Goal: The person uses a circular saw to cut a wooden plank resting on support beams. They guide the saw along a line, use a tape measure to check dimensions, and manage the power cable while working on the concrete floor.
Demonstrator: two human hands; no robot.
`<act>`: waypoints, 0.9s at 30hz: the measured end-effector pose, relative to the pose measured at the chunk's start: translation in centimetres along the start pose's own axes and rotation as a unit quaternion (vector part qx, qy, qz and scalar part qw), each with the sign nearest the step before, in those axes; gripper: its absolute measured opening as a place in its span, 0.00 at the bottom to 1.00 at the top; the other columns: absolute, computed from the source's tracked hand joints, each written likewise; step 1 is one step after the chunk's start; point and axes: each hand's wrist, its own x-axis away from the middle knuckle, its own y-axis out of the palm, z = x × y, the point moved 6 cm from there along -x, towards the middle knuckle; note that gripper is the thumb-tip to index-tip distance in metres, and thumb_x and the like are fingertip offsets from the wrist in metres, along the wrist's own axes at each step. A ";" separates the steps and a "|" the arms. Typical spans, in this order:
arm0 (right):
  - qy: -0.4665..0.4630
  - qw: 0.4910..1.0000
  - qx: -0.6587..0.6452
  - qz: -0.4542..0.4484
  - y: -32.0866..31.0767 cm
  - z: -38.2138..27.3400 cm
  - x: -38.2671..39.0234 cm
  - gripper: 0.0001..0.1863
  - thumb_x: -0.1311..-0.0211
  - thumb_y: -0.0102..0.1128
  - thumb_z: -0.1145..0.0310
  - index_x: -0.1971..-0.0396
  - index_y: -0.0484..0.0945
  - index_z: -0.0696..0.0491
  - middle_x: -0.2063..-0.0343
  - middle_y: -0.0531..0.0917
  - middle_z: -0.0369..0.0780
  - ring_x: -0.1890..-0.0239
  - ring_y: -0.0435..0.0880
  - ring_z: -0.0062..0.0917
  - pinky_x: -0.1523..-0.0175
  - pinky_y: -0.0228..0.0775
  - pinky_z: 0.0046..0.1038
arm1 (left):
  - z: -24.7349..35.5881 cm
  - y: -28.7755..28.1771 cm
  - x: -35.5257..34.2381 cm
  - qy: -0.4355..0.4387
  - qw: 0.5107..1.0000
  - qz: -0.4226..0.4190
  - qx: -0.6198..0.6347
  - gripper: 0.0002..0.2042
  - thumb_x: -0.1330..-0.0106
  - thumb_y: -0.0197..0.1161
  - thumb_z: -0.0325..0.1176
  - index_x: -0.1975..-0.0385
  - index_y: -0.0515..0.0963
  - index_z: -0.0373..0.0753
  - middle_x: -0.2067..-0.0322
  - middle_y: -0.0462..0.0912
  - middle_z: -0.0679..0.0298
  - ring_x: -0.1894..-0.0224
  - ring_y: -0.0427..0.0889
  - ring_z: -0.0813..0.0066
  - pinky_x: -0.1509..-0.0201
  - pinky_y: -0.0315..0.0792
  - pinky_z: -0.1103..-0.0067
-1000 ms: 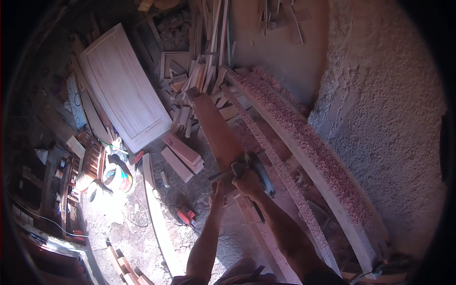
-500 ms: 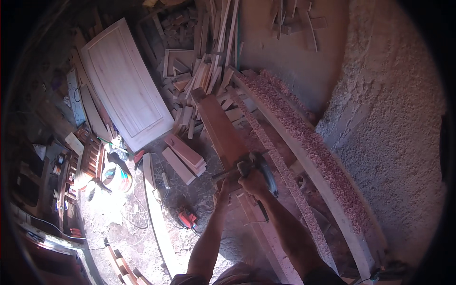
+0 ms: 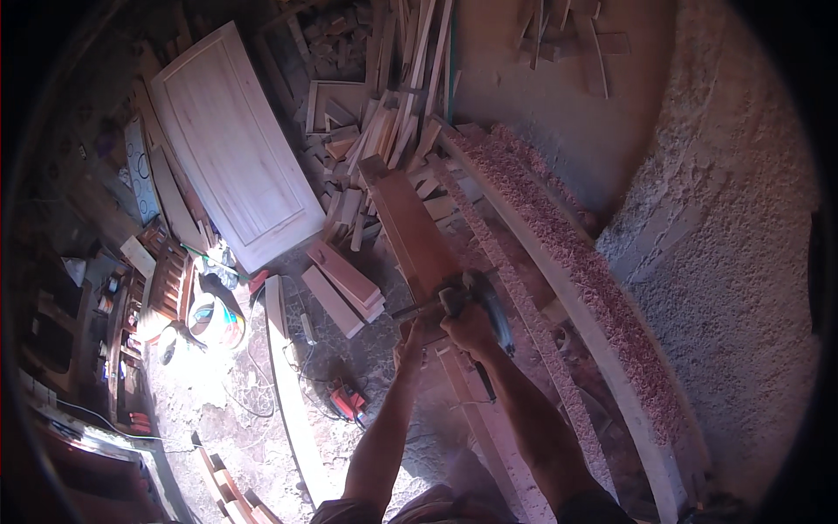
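A brown wooden board [image 3: 417, 236] lies lengthwise ahead of me, resting on a longer, narrower timber. Over its near end sits a dark handheld power tool, by its rounded guard a circular saw [image 3: 491, 319]. A thin bar crosses the board from the saw toward the left. My right hand [image 3: 468, 330] is wrapped around the saw's handle. My left hand [image 3: 410, 348] is closed beside the near left edge of the board and the saw's base. What its fingers hold is hidden.
On the right run long beams [image 3: 602, 349] covered in pinkish shavings, beside a rough wall [image 3: 724, 262]. Short planks [image 3: 345, 288], a red power tool [image 3: 347, 403] and cables lie on the floor to the left. A panelled door [image 3: 236, 148] and a heap of offcuts [image 3: 384, 131] are farther off.
The whole view has shifted slightly, with the far things moving right. Both hands keep their places at the saw and the board's near end; little else differs.
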 end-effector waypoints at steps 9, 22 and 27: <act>-0.029 0.999 0.001 0.018 0.5 -1.6 -3.3 0.19 0.53 0.64 0.65 0.65 0.81 0.64 0.68 0.86 0.55 0.58 0.87 0.47 0.55 0.78 0.42 | 2.6 0.0 -2.8 0.025 0.998 0.023 -0.053 0.38 0.46 0.65 0.71 0.63 0.81 0.33 0.80 0.72 0.69 0.81 0.71 0.80 0.80 0.64 0.78; -0.019 0.998 -0.047 0.038 3.4 -0.9 -8.9 0.17 0.53 0.64 0.63 0.72 0.82 0.65 0.75 0.84 0.55 0.66 0.88 0.47 0.59 0.77 0.42 | 5.5 0.5 -6.4 0.026 1.000 -0.012 -0.004 0.27 0.41 0.65 0.67 0.67 0.77 0.45 0.84 0.65 0.74 0.85 0.64 0.85 0.83 0.57 0.84; -0.052 0.998 -0.027 0.022 3.7 -1.0 -11.5 0.18 0.53 0.65 0.63 0.71 0.81 0.65 0.72 0.85 0.56 0.63 0.87 0.48 0.57 0.78 0.43 | 6.7 0.6 -8.8 0.035 0.999 0.006 -0.027 0.35 0.47 0.67 0.70 0.64 0.82 0.37 0.80 0.71 0.70 0.81 0.70 0.81 0.79 0.63 0.79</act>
